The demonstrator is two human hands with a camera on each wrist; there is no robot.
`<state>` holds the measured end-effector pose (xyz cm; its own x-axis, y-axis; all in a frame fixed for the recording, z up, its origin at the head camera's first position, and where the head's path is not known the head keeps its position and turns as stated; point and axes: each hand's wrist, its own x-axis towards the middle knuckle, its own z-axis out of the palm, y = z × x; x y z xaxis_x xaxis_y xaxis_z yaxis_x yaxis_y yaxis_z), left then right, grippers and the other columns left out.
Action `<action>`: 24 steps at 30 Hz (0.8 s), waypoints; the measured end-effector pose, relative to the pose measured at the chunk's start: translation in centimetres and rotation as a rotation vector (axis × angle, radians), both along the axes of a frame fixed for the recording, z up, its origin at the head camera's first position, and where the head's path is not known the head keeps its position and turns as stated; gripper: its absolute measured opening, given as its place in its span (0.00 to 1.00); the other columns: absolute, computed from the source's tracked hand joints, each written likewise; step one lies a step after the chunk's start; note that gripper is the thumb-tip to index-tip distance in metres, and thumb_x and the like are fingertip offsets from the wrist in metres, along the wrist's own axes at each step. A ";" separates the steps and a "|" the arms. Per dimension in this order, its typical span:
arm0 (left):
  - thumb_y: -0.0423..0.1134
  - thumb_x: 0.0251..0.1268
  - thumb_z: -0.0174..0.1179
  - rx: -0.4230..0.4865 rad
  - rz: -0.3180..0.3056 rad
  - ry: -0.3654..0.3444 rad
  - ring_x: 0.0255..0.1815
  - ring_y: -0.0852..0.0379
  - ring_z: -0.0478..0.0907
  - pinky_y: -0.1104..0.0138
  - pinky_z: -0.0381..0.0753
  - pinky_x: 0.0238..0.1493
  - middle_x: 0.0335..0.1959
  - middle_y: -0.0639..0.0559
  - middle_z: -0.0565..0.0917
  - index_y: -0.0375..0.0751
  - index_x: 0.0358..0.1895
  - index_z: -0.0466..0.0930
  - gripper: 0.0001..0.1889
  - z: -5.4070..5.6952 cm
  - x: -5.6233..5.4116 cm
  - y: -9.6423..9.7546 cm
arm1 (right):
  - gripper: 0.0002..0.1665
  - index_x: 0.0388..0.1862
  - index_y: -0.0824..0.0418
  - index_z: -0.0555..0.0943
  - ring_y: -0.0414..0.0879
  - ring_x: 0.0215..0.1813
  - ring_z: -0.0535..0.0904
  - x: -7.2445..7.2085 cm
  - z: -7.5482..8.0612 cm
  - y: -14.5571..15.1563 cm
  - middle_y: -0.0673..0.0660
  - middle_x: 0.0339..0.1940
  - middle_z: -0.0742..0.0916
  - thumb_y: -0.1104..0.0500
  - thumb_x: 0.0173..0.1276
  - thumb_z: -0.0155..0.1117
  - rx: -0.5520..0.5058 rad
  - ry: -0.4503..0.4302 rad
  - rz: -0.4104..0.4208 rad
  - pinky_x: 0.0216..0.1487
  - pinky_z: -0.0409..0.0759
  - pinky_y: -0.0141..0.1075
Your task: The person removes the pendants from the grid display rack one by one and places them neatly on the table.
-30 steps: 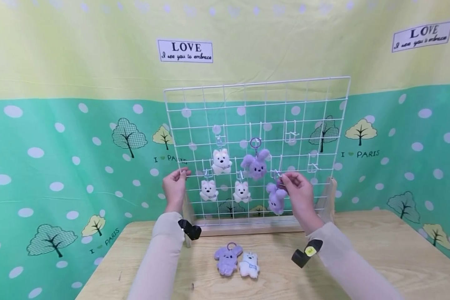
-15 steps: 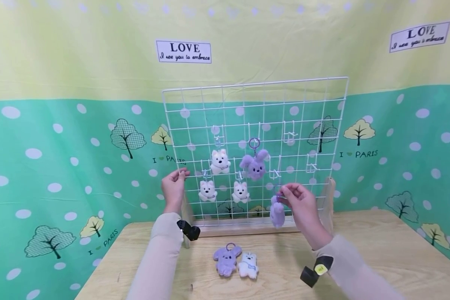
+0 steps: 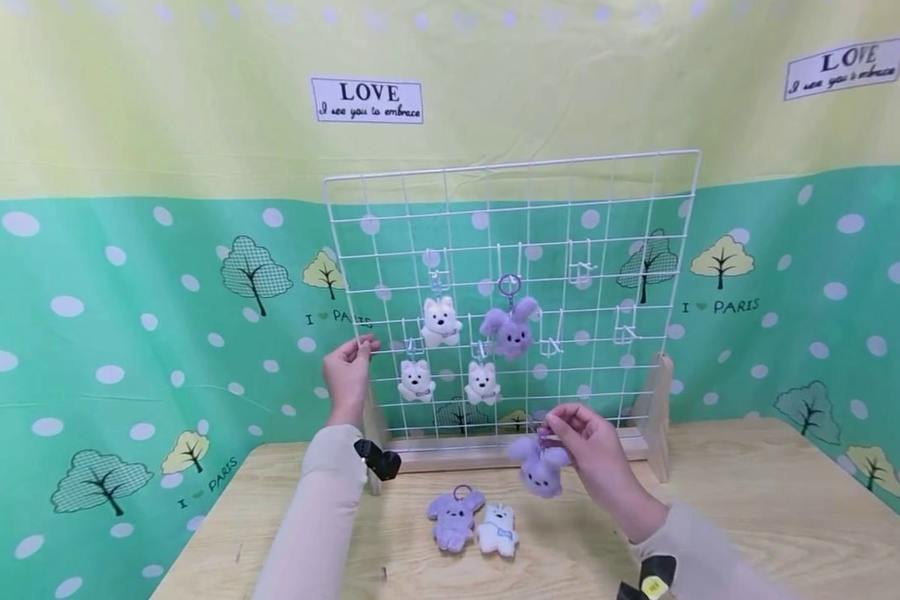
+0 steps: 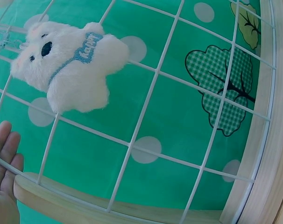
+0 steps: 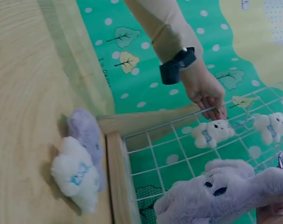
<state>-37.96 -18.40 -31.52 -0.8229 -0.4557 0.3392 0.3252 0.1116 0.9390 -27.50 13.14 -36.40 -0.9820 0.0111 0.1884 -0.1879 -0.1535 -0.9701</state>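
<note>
My right hand [image 3: 600, 458] pinches the ring of a purple plush bunny keychain [image 3: 542, 477], which dangles in front of the stand's wooden base. In the right wrist view this bunny [image 5: 216, 191] fills the lower right, and most of the hand is hidden or out of frame. At the left edge of the white wire grid panel [image 3: 444, 171], my left hand [image 3: 347, 379] grips the outer wire between thumb and fingers. Three white plush dog keychains hang on the grid, one [image 4: 76, 67] close up in the left wrist view. Another purple bunny [image 3: 512, 335] hangs to their upper right.
On the wooden table [image 3: 750, 500] before the stand lie a purple bunny keychain [image 3: 453, 523] and a white plush dog [image 3: 498, 532], side by side. White hooks [image 3: 551, 347] project from the grid's right half. A patterned curtain [image 3: 157, 350] hangs behind.
My right hand has drawn the purple bunny down from beside the lower hook and towards the table, and its face now turns forward. My left hand keeps its grip on the grid edge.
</note>
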 end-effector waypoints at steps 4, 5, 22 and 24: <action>0.33 0.68 0.54 -0.005 -0.003 0.003 0.48 0.52 0.82 0.68 0.76 0.56 0.44 0.39 0.85 0.36 0.47 0.82 0.10 0.0 0.0 0.1 | 0.02 0.39 0.65 0.74 0.42 0.38 0.81 0.9 -0.9 0.1 0.53 0.33 0.83 0.67 0.68 0.56 -0.009 -0.031 0.044 0.45 0.82 0.31; 0.33 0.68 0.54 -0.010 -0.002 0.003 0.48 0.52 0.82 0.68 0.76 0.56 0.44 0.39 0.85 0.36 0.47 0.82 0.10 0.0 0.0 0.1 | 0.02 0.39 0.65 0.74 0.42 0.38 0.81 1.1 -1.1 0.2 0.53 0.33 0.83 0.67 0.68 0.57 -0.011 -0.034 0.055 0.45 0.82 0.31; 0.35 0.69 0.53 -0.011 0.008 -0.009 0.49 0.54 0.82 0.67 0.75 0.58 0.44 0.43 0.85 0.39 0.47 0.82 0.10 0.0 0.2 0.1 | 0.02 0.39 0.60 0.74 0.38 0.39 0.79 3.2 -6.3 1.7 0.49 0.34 0.82 0.63 0.70 0.54 0.049 -0.064 0.400 0.44 0.82 0.32; 0.36 0.69 0.54 -0.011 0.009 -0.010 0.49 0.55 0.82 0.67 0.74 0.59 0.44 0.43 0.85 0.39 0.47 0.82 0.10 0.0 0.2 0.1 | 0.02 0.39 0.60 0.75 0.38 0.39 0.79 3.0 -6.7 1.8 0.48 0.34 0.82 0.63 0.71 0.54 0.051 -0.060 0.393 0.44 0.82 0.30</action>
<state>-37.76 -18.30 -31.53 -0.8222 -0.4594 0.3361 0.3152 0.1243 0.9409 -24.51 14.90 -43.13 -0.9187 -0.3758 0.1214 -0.0673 -0.1537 -0.9858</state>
